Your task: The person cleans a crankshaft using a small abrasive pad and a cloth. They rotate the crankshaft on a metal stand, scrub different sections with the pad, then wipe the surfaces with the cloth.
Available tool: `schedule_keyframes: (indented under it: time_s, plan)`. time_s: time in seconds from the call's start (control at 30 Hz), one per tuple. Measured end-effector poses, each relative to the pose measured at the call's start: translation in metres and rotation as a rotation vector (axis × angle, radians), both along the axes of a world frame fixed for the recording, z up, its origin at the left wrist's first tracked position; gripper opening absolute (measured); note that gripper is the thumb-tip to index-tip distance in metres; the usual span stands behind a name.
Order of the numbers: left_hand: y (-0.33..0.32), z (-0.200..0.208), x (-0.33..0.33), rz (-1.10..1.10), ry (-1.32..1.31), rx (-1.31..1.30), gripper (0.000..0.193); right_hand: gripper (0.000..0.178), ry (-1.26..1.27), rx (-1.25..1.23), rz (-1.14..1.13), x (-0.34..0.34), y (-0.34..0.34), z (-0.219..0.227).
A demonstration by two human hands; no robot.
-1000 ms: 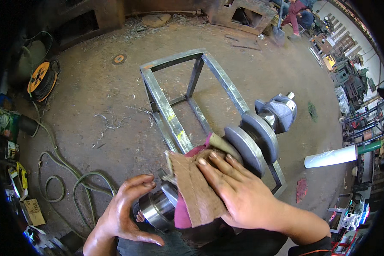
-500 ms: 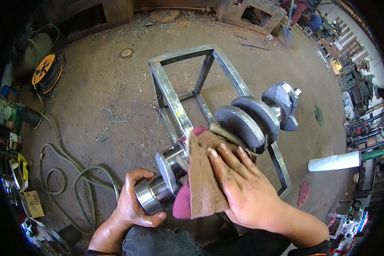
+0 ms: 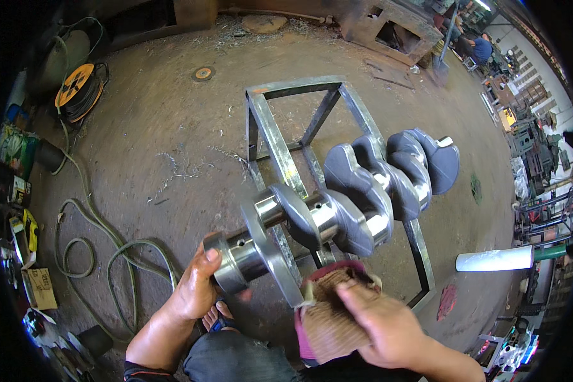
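Observation:
A grey steel crankshaft [image 3: 347,224] with polished journals lies slantwise across a metal frame stand [image 3: 270,140]. My left hand [image 3: 199,280] is wrapped round its near left end, thumb on top and fingers beneath. Close to my body, below the crankshaft, my right hand [image 3: 385,325] grips a brown and maroon rag [image 3: 331,315], slightly smeared by motion. The rag's upper left corner meets the lower end of a crank web; whether it presses there I cannot tell.
On the left floor lie a looped hose [image 3: 118,245] and an orange cable reel [image 3: 79,92]. A white roll [image 3: 495,259] and a red cloth [image 3: 447,302] lie at right. Metal shavings [image 3: 181,169] are scattered beyond the hose. A person [image 3: 481,49] sits far back right.
My right hand and the rag have come off the crankshaft's middle, down toward my body. The crankshaft has turned about its length, and its webs and journals now show.

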State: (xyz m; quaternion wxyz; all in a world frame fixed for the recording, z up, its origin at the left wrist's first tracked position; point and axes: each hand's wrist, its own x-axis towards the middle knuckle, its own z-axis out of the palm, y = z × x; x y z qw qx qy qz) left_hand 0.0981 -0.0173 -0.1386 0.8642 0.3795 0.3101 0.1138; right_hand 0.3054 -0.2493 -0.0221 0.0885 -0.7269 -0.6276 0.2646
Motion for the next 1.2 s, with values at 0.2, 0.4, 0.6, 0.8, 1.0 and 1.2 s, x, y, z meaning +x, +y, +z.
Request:
schedule_keyframes:
  time_s: [0.2,0.4,0.6,0.8,1.0,1.2]
  plan:
    - [0.003,-0.015,0.015,0.285,-0.138,1.292,0.079,0.057,0.6,0.678,-0.739,-0.003,0.004,0.024]
    - [0.013,-0.023,0.02,0.273,-0.064,1.394,0.067,0.082,0.715,0.724,-0.509,-0.018,0.099,-0.013]
    - [0.011,-0.02,0.021,0.267,-0.06,1.343,0.066,0.083,0.214,0.691,-0.29,-0.002,0.147,-0.044]
    - [0.013,-0.022,0.024,0.277,-0.121,1.237,0.065,0.082,0.23,0.463,-0.236,-0.018,0.09,-0.042]
    - [0.011,-0.019,0.023,0.256,-0.058,1.103,0.063,0.057,0.453,-0.108,-0.342,-0.008,0.011,0.004]
    - [0.011,-0.004,0.026,0.26,-0.058,0.94,0.063,0.046,0.693,0.461,-1.08,-0.01,0.001,0.043]
